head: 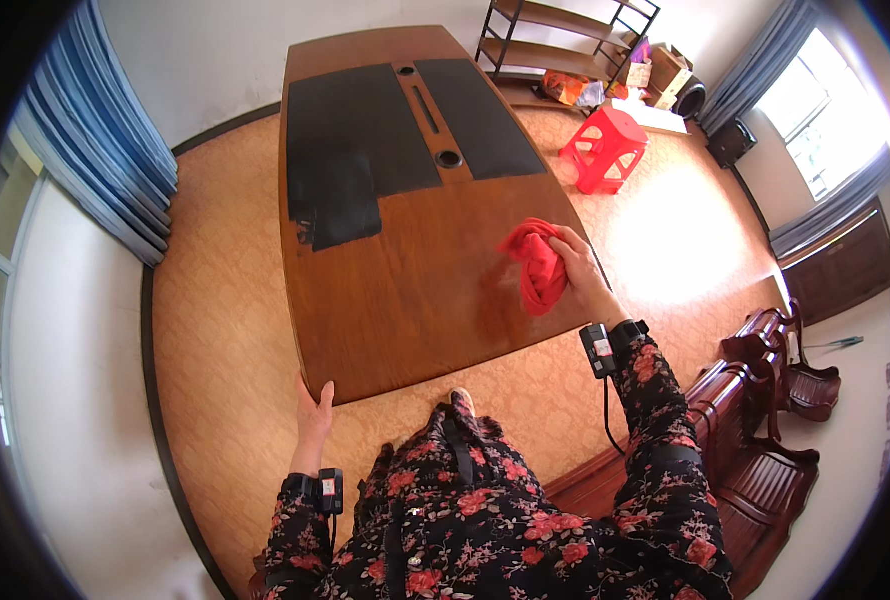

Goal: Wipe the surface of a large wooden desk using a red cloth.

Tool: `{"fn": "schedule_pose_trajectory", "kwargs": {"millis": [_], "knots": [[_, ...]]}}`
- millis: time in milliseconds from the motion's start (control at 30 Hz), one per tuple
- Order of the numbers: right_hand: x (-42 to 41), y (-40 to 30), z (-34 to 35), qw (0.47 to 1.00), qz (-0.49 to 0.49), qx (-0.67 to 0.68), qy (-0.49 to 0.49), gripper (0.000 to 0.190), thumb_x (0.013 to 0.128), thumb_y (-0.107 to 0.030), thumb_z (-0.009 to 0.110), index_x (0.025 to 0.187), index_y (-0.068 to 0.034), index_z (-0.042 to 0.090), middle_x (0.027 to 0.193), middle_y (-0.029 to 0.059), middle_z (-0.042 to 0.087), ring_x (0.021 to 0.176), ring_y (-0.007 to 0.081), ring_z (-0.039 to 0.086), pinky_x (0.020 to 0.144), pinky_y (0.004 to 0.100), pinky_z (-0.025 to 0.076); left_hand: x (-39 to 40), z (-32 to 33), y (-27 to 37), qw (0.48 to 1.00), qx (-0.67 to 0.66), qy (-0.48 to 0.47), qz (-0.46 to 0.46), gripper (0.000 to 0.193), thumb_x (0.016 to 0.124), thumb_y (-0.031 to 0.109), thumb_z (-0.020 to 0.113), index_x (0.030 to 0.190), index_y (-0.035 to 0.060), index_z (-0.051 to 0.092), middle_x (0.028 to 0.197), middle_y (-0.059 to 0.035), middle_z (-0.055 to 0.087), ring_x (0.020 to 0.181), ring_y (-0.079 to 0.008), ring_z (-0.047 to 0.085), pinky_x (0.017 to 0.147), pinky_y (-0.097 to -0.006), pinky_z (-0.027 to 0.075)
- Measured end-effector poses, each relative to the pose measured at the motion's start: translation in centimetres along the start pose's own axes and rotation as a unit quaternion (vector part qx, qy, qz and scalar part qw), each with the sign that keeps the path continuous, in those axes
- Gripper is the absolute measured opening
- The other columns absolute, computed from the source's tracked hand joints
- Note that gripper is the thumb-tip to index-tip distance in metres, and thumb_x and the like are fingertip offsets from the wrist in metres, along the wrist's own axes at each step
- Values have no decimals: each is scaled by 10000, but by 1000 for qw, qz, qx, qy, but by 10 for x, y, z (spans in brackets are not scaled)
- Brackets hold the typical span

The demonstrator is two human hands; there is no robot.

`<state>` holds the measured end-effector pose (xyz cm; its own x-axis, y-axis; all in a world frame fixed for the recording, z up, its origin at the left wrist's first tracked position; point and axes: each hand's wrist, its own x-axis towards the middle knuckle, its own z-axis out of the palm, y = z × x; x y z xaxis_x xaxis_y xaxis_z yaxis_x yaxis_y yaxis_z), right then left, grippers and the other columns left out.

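A bunched red cloth (541, 274) is in my right hand (581, 264), over the near right part of a large wooden table (407, 300). I cannot tell whether the cloth touches the wood. My left hand (315, 409) is at the table's near left corner, thumb up by the edge and fingers along the side, partly hidden. Black panels (340, 135) cover much of the tabletop's far half, with a ragged edge on the near left one. Between them runs a wooden strip with a slot and two round holes, the nearer being a ringed hole (448, 159).
A red plastic stool (608, 150) stands right of the table. Behind it are a metal-framed shelf (550, 56) and cardboard boxes (670, 75). Dark wooden chairs (760, 427) line the right side. Blue curtains (103, 142) hang at left. Cables run from boxes on my wrists.
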<state>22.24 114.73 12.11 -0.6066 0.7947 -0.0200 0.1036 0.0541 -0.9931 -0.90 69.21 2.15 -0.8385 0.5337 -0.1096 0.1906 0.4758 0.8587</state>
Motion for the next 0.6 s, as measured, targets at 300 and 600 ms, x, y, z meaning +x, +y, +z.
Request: {"fn": "schedule_pose_trajectory", "kwargs": {"millis": [300,600], "knots": [[-27,71,-63,896,32,-430,105,369,855,-217,586,1219,-159,559,1217,103,576,1152,326,522,952,425,435,4,5,11,996,-36,-31,-71,739,900,336,602,1439,-9,234,1371,-236,433,1261,-311,446,1037,-373,361],[-46,78,59,818,-37,-571,61,643,789,-436,656,1337,-184,434,1428,143,353,1312,417,313,1029,587,285,36,4,-14,977,35,151,-149,678,911,460,547,1409,45,346,1268,-244,534,1149,-332,547,922,-400,449]]}}
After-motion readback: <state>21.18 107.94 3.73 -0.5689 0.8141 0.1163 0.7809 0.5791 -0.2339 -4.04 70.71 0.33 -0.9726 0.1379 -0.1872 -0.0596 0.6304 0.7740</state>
